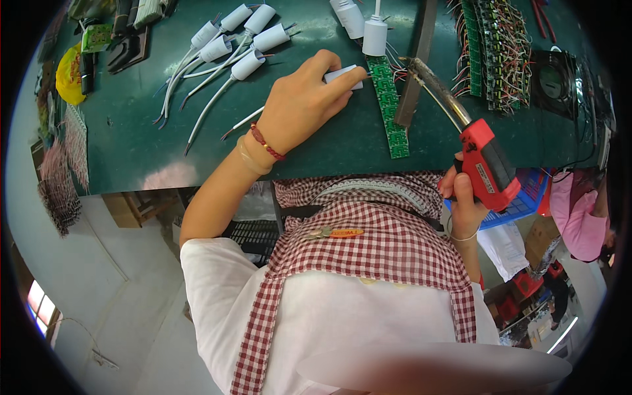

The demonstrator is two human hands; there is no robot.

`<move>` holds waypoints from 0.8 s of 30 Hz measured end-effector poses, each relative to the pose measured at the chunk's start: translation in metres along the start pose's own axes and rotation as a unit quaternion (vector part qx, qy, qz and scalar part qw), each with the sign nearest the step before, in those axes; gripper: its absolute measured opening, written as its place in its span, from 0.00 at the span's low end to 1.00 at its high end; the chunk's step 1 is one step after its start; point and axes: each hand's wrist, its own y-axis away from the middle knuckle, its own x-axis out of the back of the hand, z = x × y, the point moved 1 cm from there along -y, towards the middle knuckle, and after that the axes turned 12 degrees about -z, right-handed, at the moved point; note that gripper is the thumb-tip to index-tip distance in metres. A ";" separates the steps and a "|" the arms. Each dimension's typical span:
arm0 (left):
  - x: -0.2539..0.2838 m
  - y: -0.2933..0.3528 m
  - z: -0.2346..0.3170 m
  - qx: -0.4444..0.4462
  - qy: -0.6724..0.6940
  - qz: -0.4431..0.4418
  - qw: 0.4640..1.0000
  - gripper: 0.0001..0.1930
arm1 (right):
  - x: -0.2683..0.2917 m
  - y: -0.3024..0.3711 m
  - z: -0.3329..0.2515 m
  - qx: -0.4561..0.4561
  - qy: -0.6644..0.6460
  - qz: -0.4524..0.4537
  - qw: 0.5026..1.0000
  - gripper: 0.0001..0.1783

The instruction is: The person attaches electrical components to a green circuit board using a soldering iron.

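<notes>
My left hand (303, 99) is closed around a white plastic cylinder (343, 76) above the green work surface. A white cable (245, 121) lies beside that wrist; whether it joins the held cylinder is hidden. In my right hand (466, 195) is a red and black soldering gun (486, 164), its metal barrel pointing up and left. The tip hovers near a dark metal bar (409, 99). Between the two hands lies a narrow green circuit board strip (390, 112). Another white cylinder (375, 37) stands at the strip's far end, with thin wires next to it.
Several white cylinders with cables (247, 66) lie at the far left. Green boards with many wires (497, 52) are stacked at the right, beside a black fan-like device (554, 82). A blue basket (526, 201) sits below the table edge. Another person's pink sleeve (579, 220) shows at right.
</notes>
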 end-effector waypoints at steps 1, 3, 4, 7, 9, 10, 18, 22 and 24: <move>-0.003 -0.001 -0.001 -0.020 -0.003 0.030 0.999 0.20 | -0.001 0.000 0.000 -0.011 0.002 -0.006 1.000 0.19; -0.007 -0.002 -0.003 -0.030 -0.020 0.037 0.999 0.21 | -0.001 0.000 0.000 -0.024 0.004 -0.012 1.000 0.19; -0.009 -0.002 -0.003 -0.042 -0.037 0.045 0.997 0.22 | 0.001 0.000 0.002 -0.021 0.024 -0.030 0.999 0.19; -0.013 0.001 -0.004 -0.044 -0.036 0.046 0.997 0.23 | 0.001 0.003 0.008 -0.026 0.050 -0.049 0.997 0.18; -0.012 0.000 -0.003 -0.041 -0.038 0.045 0.997 0.24 | 0.000 0.003 0.009 -0.033 0.055 -0.050 0.997 0.18; -0.012 0.000 -0.002 -0.039 -0.041 0.044 0.997 0.25 | 0.000 0.003 0.009 -0.038 0.056 -0.057 0.996 0.18; -0.013 0.001 -0.006 -0.046 -0.029 0.052 0.997 0.24 | -0.004 -0.003 0.009 -0.050 0.054 -0.057 0.996 0.17; -0.014 0.001 -0.007 -0.046 -0.028 0.057 0.997 0.24 | -0.002 -0.001 0.013 -0.046 0.069 -0.047 0.995 0.17; -0.014 0.001 -0.007 -0.046 -0.027 0.055 0.997 0.24 | -0.004 -0.002 0.011 -0.051 0.064 -0.046 0.996 0.17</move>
